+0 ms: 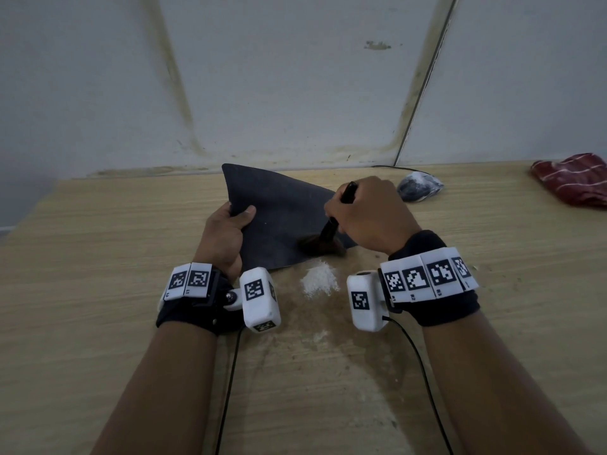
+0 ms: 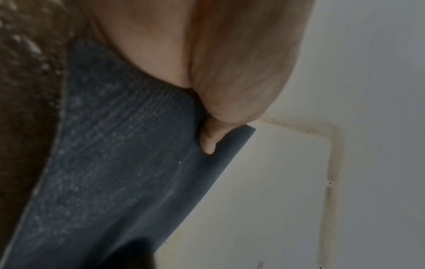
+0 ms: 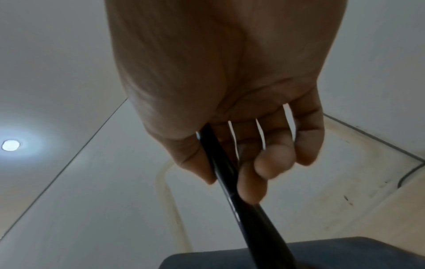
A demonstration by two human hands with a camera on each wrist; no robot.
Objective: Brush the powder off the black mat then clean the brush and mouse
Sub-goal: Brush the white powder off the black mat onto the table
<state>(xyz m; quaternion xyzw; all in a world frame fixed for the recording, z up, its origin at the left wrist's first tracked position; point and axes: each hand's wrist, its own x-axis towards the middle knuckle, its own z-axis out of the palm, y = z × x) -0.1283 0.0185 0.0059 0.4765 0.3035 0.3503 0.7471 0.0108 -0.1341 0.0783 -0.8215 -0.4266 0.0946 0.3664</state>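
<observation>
Left hand pinches black mat edge, tilting it up; right hand grips brush, bristles at mat's lower edge. Powder heaped on worktop just below. Dusty mouse near wall.

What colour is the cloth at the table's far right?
Dark red with thin pale stripes; the cloth shows best in the head view.

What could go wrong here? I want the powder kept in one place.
1. The brush sweeps at the lifted mat's low edge; a hard stroke could scatter the powder pile just below.
2. The mouse is already dusted; flicked powder may add more.
</observation>
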